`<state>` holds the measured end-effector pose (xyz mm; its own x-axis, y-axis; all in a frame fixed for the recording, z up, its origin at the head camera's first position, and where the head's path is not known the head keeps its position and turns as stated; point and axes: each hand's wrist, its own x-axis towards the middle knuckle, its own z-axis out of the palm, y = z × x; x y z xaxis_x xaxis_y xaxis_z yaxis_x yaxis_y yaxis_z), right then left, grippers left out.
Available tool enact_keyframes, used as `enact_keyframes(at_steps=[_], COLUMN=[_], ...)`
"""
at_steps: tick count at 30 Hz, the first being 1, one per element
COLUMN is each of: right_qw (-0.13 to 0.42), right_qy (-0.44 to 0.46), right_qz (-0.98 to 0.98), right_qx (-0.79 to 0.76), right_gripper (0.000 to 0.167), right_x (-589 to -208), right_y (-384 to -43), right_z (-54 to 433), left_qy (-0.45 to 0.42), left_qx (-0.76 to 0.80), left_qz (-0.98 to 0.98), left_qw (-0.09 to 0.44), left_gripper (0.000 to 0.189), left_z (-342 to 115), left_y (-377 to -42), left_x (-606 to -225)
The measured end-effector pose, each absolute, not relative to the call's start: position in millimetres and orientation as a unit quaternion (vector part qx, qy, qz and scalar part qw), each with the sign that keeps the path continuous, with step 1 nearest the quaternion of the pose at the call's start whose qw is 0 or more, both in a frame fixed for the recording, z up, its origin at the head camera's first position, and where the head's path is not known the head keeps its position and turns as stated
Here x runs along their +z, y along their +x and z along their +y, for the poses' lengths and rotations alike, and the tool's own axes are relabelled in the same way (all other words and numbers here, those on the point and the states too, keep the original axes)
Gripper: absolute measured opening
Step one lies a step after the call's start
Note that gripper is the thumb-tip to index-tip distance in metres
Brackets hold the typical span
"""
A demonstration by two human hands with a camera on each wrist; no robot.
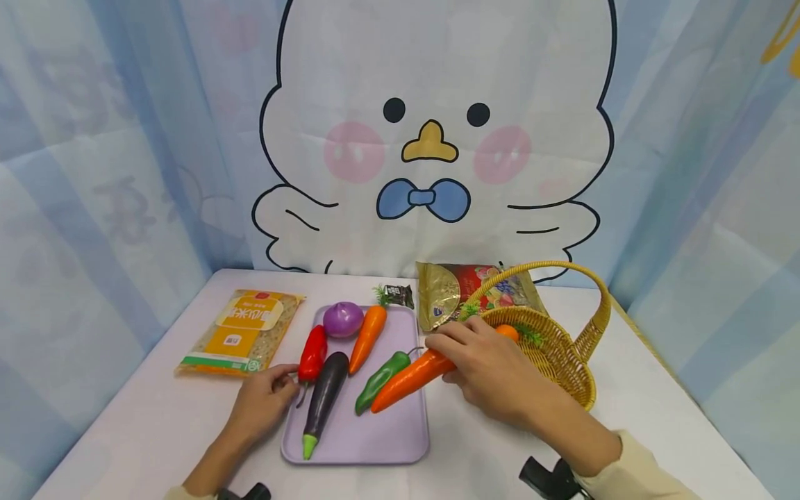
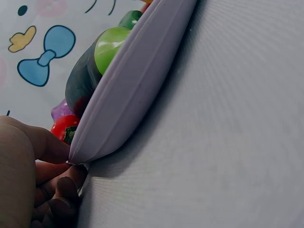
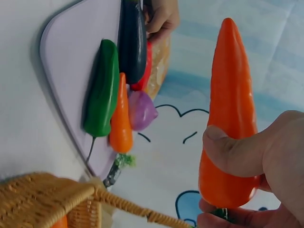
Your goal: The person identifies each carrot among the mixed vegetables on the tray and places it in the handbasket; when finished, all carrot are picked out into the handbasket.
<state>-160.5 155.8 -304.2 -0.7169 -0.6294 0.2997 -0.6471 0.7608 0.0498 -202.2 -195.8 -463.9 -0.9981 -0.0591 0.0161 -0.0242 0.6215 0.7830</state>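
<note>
My right hand (image 1: 490,364) grips a large orange carrot (image 3: 231,114) by its thick end, the tip pointing left over a lilac tray (image 1: 394,444). At the tray's left edge, my left hand (image 1: 265,396) pinches the rim, thumb above and fingers below, as the left wrist view shows. Lying on the tray are a dark eggplant (image 1: 325,399), a red pepper (image 1: 312,354), a purple onion (image 1: 343,319), a smaller carrot (image 1: 367,338) and a green pepper (image 1: 381,382). The held carrot partly overlaps the green pepper in the head view.
A wicker basket (image 1: 578,378) with a tall handle stands right of the tray, with another carrot (image 1: 507,332) inside. Behind it lies a gold and red bag (image 1: 446,295). A yellow grain bag (image 1: 246,330) lies at left, and a small black packet (image 1: 398,296) behind the tray.
</note>
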Motion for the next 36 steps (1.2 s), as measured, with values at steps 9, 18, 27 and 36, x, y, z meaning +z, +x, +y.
enact_keyframes(at_steps=[9, 18, 27, 36], right_qw=[0.152, 0.142, 0.118, 0.090], right_qy=[0.321, 0.294, 0.271, 0.230], right_qz=[-0.934, -0.945, -0.955, -0.969], right_qx=[0.030, 0.022, 0.015, 0.009], right_gripper=[0.048, 0.050, 0.048, 0.047], right_x=[-297, -303, -309, -320], right_y=[-161, -165, -175, -190], right_z=[180, 201, 218, 249], left_qy=[0.021, 0.018, 0.023, 0.020], left_qx=[-0.438, -0.433, -0.437, -0.435], left_qz=[-0.898, -0.901, -0.899, -0.900], left_qw=[0.020, 0.026, 0.024, 0.028], left_gripper=[0.039, 0.040, 0.040, 0.040], left_z=[-197, -199, -199, -196], left_y=[-202, -202, -202, -203], left_x=[-464, -463, -466, -465])
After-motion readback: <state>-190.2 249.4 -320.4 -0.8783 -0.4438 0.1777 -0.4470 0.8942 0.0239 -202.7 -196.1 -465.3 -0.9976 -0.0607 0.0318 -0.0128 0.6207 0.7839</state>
